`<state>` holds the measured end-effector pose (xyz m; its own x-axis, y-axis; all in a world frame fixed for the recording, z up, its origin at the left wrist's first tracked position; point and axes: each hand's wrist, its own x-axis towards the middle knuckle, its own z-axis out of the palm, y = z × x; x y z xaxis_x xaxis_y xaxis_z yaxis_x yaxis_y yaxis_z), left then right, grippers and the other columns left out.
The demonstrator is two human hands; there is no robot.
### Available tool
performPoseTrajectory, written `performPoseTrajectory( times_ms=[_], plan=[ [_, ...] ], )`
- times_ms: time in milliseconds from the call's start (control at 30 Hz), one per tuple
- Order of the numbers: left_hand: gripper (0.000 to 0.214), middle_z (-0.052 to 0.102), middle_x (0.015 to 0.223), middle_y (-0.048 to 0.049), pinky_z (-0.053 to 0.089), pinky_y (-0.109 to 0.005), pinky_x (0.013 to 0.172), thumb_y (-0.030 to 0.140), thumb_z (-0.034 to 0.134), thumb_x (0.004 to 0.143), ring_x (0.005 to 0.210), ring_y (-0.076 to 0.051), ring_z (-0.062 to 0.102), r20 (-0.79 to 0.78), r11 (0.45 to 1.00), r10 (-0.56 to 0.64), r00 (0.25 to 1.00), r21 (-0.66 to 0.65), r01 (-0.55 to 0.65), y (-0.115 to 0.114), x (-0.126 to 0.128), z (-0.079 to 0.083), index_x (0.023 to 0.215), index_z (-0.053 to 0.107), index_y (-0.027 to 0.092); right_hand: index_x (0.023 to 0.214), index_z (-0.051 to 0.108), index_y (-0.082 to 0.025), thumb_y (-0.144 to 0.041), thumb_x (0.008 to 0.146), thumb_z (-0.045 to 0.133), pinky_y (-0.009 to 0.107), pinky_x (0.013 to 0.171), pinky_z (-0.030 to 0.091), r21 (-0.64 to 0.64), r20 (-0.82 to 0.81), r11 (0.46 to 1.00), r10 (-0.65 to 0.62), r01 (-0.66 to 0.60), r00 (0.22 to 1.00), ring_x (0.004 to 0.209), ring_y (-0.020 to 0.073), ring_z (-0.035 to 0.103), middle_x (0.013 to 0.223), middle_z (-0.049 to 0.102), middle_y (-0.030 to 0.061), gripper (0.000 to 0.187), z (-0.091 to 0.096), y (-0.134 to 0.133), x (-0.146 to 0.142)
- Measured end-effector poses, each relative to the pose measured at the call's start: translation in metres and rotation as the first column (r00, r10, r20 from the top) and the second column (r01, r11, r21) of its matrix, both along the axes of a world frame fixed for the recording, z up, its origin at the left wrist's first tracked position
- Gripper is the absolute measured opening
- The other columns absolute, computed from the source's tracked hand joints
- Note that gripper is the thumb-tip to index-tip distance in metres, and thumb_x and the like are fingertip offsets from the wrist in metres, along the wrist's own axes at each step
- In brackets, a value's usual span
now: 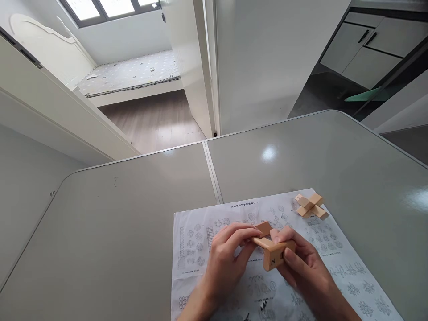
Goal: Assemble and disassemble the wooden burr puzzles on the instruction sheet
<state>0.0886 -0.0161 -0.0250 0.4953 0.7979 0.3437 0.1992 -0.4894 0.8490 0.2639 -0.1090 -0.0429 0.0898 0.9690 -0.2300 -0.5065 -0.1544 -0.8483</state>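
Left hand [224, 261] and right hand [306, 267] are fitting a thin bar [260, 242] against the block marked 2 [274, 257].
The left fingers [240, 232] are pinching the bar and the right fingers [284, 235] are gripping the block, the pieces touching just above the printed sheet [197, 232]; the build is looking only partly done, since a small cross of bars [311, 206] is lying apart, unjoined, near the sheet's far corner on the grey worktop [133, 214].

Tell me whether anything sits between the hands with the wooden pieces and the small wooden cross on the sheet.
Nothing visible does. The left hand and right hand grip the wooden pieces above the printed sheet. The wooden cross lies apart, farther away and to the right, with only bare paper between.
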Motion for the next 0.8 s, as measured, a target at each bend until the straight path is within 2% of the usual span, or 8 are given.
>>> performPoseTrajectory(
  times_ms=[100,233,367,600,800],
  plan=[
    [0.011,0.084,0.103,-0.0029,0.065,-0.031,0.087,0.02,0.069,0.102,0.097,-0.019,0.08,-0.009,1.0,0.004,1.0,0.006,-0.004,-0.0003,0.0005,0.0008,0.109,0.076,0.024,0.098,0.066,-0.025,-0.053,0.098,0.072,0.022,0.05,0.028,-0.014,-0.022,1.0,-0.026,0.026,0.999,0.045,0.0021,0.026,0.078,0.05,-0.0061,0.029,0.0032,0.0018,0.0004],
    [0.008,0.085,0.101,-0.0014,0.065,-0.032,0.087,0.023,0.071,0.102,0.094,-0.019,0.082,-0.015,1.0,-0.01,1.0,-0.011,0.01,0.0004,0.0003,0.0012,0.106,0.078,0.024,0.092,0.066,-0.024,-0.056,0.095,0.075,0.021,0.045,0.02,-0.026,-0.051,0.999,-0.044,0.043,0.998,0.043,-0.0001,0.017,0.077,0.051,-0.006,0.033,0.006,0.0033,0.0007],
    [0.008,0.086,0.101,-0.0003,0.064,-0.03,0.087,0.023,0.073,0.101,0.093,-0.018,0.082,-0.005,1.0,-0.015,1.0,-0.013,0.015,0.001,0.0001,0.0007,0.105,0.079,0.025,0.09,0.066,-0.023,-0.055,0.095,0.076,0.021,0.045,0.013,-0.022,-0.083,0.999,-0.028,0.027,0.996,0.041,-0.002,0.017,0.077,0.051,-0.0059,0.033,0.0043,0.0026,0.0013],
    [0.009,0.086,0.099,-0.0015,0.064,-0.029,0.087,0.028,0.072,0.102,0.091,-0.017,0.083,0.018,1.0,-0.022,1.0,0.009,0.021,0.0017,0.001,0.0047,0.104,0.079,0.024,0.092,0.068,-0.025,-0.051,0.095,0.077,0.021,0.041,0.012,-0.023,-0.123,0.999,-0.037,0.034,0.992,0.041,0.0004,0.027,0.086,0.057,-0.0017,0.028,0.0049,0.0021,0.0021],
    [0.007,0.086,0.098,-0.001,0.064,-0.03,0.084,0.028,0.072,0.102,0.089,-0.018,0.083,0.0,0.999,-0.034,0.999,0.015,0.034,0.0009,0.001,0.0014,0.104,0.078,0.024,0.093,0.068,-0.024,-0.051,0.097,0.075,0.021,0.04,0.008,-0.02,-0.185,1.0,-0.01,0.007,0.983,0.037,-0.0029,0.017,0.082,0.055,-0.0044,0.028,0.0046,0.0019,0.0022]
  ],
)
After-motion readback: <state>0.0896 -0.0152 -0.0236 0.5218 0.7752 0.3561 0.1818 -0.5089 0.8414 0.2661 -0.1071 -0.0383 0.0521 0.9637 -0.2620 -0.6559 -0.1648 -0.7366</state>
